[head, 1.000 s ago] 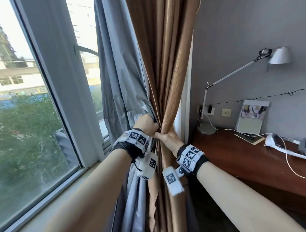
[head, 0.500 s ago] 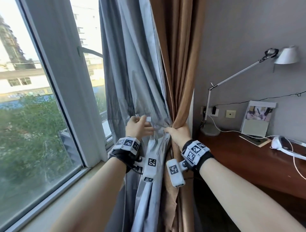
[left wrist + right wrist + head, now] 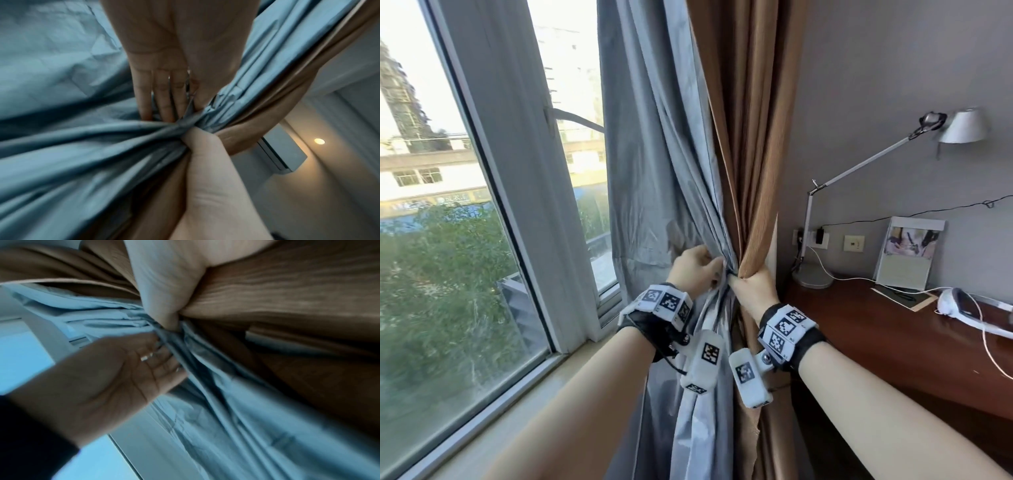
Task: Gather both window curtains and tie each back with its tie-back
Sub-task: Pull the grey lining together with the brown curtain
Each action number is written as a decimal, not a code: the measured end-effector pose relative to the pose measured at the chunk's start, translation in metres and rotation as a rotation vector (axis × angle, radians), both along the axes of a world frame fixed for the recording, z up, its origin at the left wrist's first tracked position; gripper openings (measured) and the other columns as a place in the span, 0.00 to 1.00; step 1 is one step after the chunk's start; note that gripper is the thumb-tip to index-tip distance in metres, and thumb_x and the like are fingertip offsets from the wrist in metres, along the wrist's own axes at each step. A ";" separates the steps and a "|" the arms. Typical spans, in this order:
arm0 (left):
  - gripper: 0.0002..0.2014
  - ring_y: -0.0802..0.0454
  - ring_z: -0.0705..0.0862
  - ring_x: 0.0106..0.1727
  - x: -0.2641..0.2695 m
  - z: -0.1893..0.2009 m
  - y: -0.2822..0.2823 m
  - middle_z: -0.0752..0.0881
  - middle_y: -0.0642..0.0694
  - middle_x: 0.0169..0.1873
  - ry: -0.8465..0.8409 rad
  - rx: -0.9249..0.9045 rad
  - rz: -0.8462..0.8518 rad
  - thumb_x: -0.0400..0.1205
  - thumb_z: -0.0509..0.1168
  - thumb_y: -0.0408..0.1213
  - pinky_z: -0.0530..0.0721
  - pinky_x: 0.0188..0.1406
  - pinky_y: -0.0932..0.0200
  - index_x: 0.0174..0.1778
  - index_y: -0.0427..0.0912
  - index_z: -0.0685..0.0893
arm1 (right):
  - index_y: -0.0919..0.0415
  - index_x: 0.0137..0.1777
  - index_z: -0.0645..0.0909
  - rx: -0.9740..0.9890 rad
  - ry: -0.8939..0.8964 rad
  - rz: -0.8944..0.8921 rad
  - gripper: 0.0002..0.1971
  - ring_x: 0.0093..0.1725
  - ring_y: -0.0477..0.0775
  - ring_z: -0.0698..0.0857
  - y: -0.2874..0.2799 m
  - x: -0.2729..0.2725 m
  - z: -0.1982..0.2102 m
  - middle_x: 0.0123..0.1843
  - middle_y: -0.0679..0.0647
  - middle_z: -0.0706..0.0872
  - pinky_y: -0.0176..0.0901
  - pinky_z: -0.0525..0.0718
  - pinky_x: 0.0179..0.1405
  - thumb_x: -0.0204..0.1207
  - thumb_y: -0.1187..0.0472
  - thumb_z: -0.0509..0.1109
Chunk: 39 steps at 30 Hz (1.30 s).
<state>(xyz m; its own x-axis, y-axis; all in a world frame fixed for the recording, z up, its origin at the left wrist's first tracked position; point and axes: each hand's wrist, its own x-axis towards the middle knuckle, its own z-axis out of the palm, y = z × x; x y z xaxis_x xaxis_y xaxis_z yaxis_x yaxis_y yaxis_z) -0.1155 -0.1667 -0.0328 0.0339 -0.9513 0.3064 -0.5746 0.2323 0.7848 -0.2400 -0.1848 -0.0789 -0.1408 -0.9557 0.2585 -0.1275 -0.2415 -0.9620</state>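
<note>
1 curtain (image 3: 750, 144) in view, brown face w/ grey lining (image 3: 654, 164), bunched at R edge of window (image 3: 493, 192). Tie-back: can't tell if any shown.

R hand (image 3: 753, 284) fist-clamped round the gathered waist, thumb over lining folds. L hand (image 3: 697, 267) fingers straight (wrist views), tips pushing into lining (image 3: 61, 146) just beside R thumb (image 3: 197, 146); gripping nothing.

Room: grey wall, sill below. Desk (image 3: 893, 342) to R: 1 lamp (image 3: 866, 192), 1 card stand (image 3: 907, 253), 1 white headset (image 3: 962, 305) + cable.
</note>
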 end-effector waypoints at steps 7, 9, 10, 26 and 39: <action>0.11 0.44 0.82 0.41 -0.011 0.012 0.005 0.83 0.38 0.34 0.003 0.130 -0.099 0.76 0.62 0.30 0.82 0.44 0.51 0.26 0.42 0.77 | 0.63 0.58 0.83 -0.107 0.014 0.270 0.24 0.48 0.36 0.88 0.011 -0.003 0.007 0.48 0.47 0.89 0.28 0.84 0.47 0.62 0.73 0.81; 0.11 0.44 0.81 0.41 -0.011 0.012 0.008 0.82 0.40 0.31 0.153 0.204 -0.183 0.75 0.61 0.28 0.85 0.53 0.43 0.27 0.43 0.81 | 0.58 0.57 0.84 -0.022 0.001 0.132 0.29 0.50 0.46 0.89 0.005 -0.002 0.004 0.48 0.48 0.90 0.40 0.87 0.51 0.53 0.58 0.85; 0.12 0.43 0.82 0.40 -0.010 0.010 0.008 0.83 0.40 0.31 0.184 0.200 -0.207 0.75 0.61 0.28 0.85 0.55 0.44 0.28 0.43 0.83 | 0.58 0.57 0.84 0.015 0.001 0.066 0.29 0.50 0.47 0.89 0.004 -0.003 0.005 0.48 0.47 0.90 0.41 0.86 0.51 0.53 0.55 0.84; 0.09 0.43 0.84 0.53 0.023 -0.018 -0.018 0.88 0.35 0.51 0.097 -0.006 0.195 0.83 0.62 0.37 0.77 0.48 0.57 0.51 0.37 0.85 | 0.56 0.29 0.71 0.017 0.012 -0.058 0.14 0.28 0.50 0.77 -0.009 -0.002 -0.005 0.26 0.49 0.77 0.41 0.75 0.35 0.66 0.69 0.72; 0.12 0.47 0.70 0.32 -0.001 0.015 -0.012 0.73 0.39 0.27 -0.162 0.128 -0.108 0.71 0.59 0.33 0.68 0.29 0.58 0.23 0.31 0.69 | 0.58 0.57 0.81 -0.090 -0.070 0.076 0.33 0.52 0.51 0.90 -0.019 0.025 -0.015 0.49 0.53 0.91 0.50 0.89 0.49 0.48 0.55 0.84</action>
